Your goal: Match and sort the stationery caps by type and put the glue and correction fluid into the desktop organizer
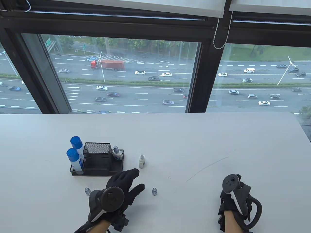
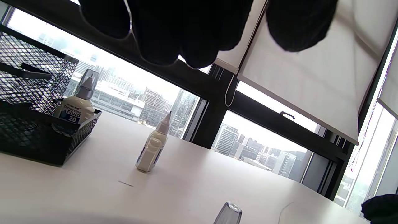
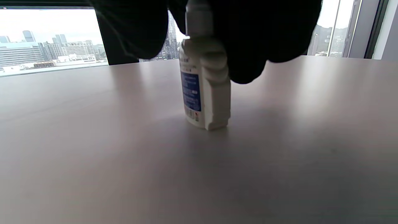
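Note:
A black mesh organizer [image 1: 97, 167] [image 2: 31, 140] holds two blue-capped glue bottles [image 1: 74, 155] on its left side. A capped correction fluid bottle [image 1: 117, 153] [image 2: 76, 107] sits in its right compartment. An uncapped correction fluid bottle [image 1: 142, 161] [image 2: 153, 147] stands on the table to the organizer's right. My left hand [image 1: 134, 180] hovers in front of it with fingers stretched out, holding nothing. Two clear caps [image 1: 87, 191] [image 1: 154, 191] lie either side of that hand. My right hand [image 1: 232, 194] grips another correction fluid bottle [image 3: 205, 90], which stands on the table; the table view hides it.
The white table [image 1: 194, 145] runs back to a large window [image 1: 121, 72]. A faint pencil-like line [image 1: 206, 167] marks the table between the hands. A blind cord [image 1: 218, 36] hangs at the window frame.

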Demonstrator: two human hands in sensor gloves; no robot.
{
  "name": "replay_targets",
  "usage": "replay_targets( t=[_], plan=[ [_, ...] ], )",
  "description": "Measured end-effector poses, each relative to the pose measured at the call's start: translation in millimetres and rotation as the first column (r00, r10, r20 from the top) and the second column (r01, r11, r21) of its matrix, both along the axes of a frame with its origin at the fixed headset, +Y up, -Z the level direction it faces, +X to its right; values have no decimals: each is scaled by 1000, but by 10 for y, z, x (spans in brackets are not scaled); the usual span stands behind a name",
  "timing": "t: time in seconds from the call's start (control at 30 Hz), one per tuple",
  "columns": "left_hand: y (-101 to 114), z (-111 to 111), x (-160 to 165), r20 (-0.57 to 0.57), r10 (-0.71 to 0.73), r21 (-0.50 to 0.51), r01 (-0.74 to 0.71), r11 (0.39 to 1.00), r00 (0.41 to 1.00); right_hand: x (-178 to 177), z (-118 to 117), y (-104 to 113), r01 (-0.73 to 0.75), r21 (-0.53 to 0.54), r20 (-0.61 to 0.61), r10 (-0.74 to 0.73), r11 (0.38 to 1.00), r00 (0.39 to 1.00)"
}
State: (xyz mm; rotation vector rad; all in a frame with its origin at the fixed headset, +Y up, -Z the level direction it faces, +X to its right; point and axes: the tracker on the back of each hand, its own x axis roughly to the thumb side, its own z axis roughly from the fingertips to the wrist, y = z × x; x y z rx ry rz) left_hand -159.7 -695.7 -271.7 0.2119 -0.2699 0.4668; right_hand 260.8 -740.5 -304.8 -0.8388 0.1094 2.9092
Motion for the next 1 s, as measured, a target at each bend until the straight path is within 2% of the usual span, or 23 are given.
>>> replay_targets(
  t=[0.13,0.23,0.43,0.5,0.63,0.73,0.83,1.0],
  plan=[
    [0,4,7,0,-3,3,3,1000,1000,-18,-12,-37,-35,25,-15,35,999,999],
    [8,1,6,1,8,3,-8,1000,1000,-60,-3,37,1,61,-44,2,998,999],
    [39,27,46,23,14,18,-14,1000,1000,-417,13,482,97,186,-202,-59,978,978],
    [36,45,65,34,20,18,-21,1000,999,-573,30,637,144,187,-279,-89,972,956],
    [33,108,146,73,32,12,-33,999,997,-993,120,923,375,156,-482,-261,914,836],
    [46,160,224,108,19,31,-22,999,994,-1264,181,1020,471,115,-580,-326,875,747],
    [31,202,314,147,5,46,-11,999,989,-1511,228,999,563,41,-643,-409,826,647],
    [1,234,396,174,-16,54,7,999,985,-1727,288,850,618,31,-682,-435,785,587]
  ],
)
